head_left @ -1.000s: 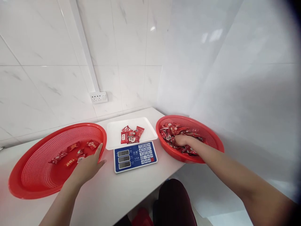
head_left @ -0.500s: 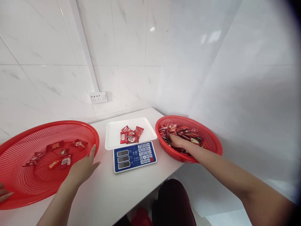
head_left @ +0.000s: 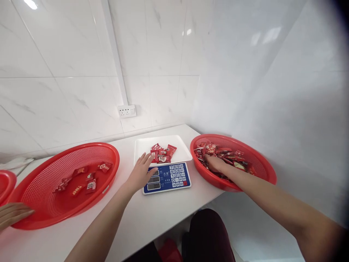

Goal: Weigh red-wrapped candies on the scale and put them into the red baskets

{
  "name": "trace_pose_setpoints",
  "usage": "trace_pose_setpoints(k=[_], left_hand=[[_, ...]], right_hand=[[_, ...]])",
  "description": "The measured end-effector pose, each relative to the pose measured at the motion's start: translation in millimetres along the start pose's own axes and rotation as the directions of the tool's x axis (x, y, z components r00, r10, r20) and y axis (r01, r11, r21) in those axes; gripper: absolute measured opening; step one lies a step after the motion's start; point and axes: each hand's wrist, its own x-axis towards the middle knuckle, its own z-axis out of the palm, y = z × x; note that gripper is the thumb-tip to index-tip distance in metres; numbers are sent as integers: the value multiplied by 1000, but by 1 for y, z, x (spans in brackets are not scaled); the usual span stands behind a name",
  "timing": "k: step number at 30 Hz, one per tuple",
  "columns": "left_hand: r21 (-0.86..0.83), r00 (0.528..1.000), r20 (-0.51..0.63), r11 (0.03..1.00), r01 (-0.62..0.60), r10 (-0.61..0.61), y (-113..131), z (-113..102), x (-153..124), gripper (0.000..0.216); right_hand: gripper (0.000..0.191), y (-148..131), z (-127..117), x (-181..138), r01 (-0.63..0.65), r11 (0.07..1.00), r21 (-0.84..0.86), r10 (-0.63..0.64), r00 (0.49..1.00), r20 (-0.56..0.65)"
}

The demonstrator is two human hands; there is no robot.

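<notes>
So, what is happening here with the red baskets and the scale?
A person sits at a white counter. The left hand reaches over the scale, fingers open, near the red candy packets on the tray. The right hand is down among the packets in the right basket; its grip is hidden. The left basket holds a few packets, and another person's hand touches its rim.

Left hand [head_left: 140, 173]: forearm extended forward, palm turned down, fingers spread flat | Right hand [head_left: 215, 163]: arm stretched forward and rightward, palm lowered, fingers curled downward, fingertips partly hidden.
</notes>
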Motion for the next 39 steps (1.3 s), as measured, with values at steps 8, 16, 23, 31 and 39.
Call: trace_pose_setpoints(k=[8,16,23,31,39], left_hand=[[-34,998,40,999,-42,43,8,13,69,41],[-107,999,-3,993,-45,45,-7,8,49,21],[-166,991,-79,982,95,-109,-15,-3,12,33],[-281,926,-238,933,224,-294,-13,-20,-30,31],[-468,887,-126,815,341,-443,0,-8,-74,28]], right_hand=[[25,12,-17,0,216,973,-84,-208,973,98],[21,33,-29,-1,202,979,-35,-202,979,9],[22,41,-40,1,173,975,136,-160,982,-103],[19,43,-41,-5,205,921,331,-146,970,-194],[41,35,-45,-19,88,820,566,-6,989,-145]])
